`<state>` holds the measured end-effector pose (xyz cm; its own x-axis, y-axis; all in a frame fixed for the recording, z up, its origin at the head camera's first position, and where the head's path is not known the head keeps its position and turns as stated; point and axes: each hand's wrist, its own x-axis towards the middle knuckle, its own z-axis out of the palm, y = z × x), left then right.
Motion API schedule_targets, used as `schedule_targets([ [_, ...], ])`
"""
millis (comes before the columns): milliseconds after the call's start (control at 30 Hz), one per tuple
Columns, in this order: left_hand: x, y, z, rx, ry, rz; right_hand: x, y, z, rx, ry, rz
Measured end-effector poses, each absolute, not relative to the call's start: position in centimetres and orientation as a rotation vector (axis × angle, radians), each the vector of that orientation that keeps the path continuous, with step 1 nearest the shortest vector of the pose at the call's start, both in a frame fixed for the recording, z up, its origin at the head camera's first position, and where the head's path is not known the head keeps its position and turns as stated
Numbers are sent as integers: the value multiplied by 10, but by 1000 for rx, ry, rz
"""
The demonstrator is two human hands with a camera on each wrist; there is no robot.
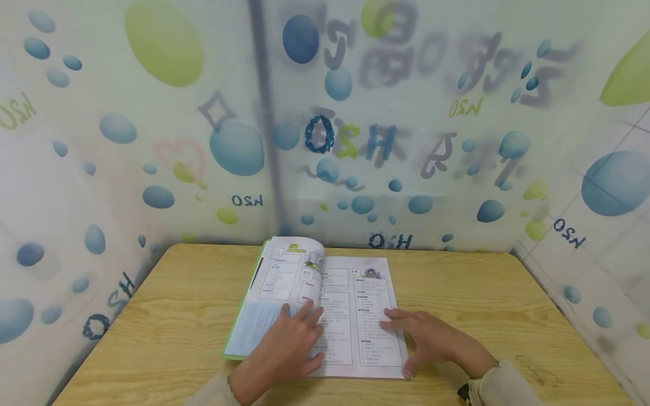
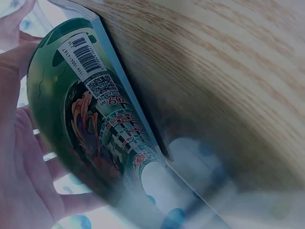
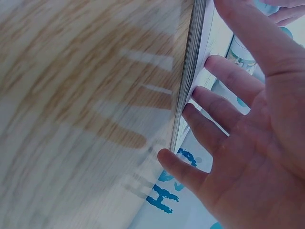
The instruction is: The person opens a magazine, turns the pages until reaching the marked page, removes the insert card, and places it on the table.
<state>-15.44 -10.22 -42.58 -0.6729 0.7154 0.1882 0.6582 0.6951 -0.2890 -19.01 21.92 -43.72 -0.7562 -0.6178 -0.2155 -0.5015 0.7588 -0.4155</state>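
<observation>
An open magazine (image 1: 376,332) lies on the wooden table, its printed pages facing up. The left-side pages bulge upward near the spine. My left hand (image 1: 291,344) rests across the lower middle of the spread, fingers loosely extended. In the left wrist view, the magazine's curved green cover (image 2: 50,105) shows a barcode beside that hand. At the right page's outer edge is my right hand (image 1: 429,335), its fingers over the page and its thumb by the lower corner. The right wrist view shows its fairly straight, spread fingertips along the stacked page edges (image 3: 190,62).
The wooden table (image 1: 482,293) extends on both sides of the magazine. Behind it and at the sides hang pale, translucent curtains (image 1: 431,186) printed with blue and green dots and H2O lettering. A dark band shows at the right cuff (image 1: 463,393).
</observation>
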Motion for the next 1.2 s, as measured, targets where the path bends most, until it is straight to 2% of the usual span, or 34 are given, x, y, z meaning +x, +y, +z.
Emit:
schedule_targets([
  [400,-159,-108,-431,-978,-2773,90,-189,218,-436,-858,2612,-486],
  [1200,-160,-109,-437,-932,-2840,-27,-192,219,-433,-853,2598,-482],
])
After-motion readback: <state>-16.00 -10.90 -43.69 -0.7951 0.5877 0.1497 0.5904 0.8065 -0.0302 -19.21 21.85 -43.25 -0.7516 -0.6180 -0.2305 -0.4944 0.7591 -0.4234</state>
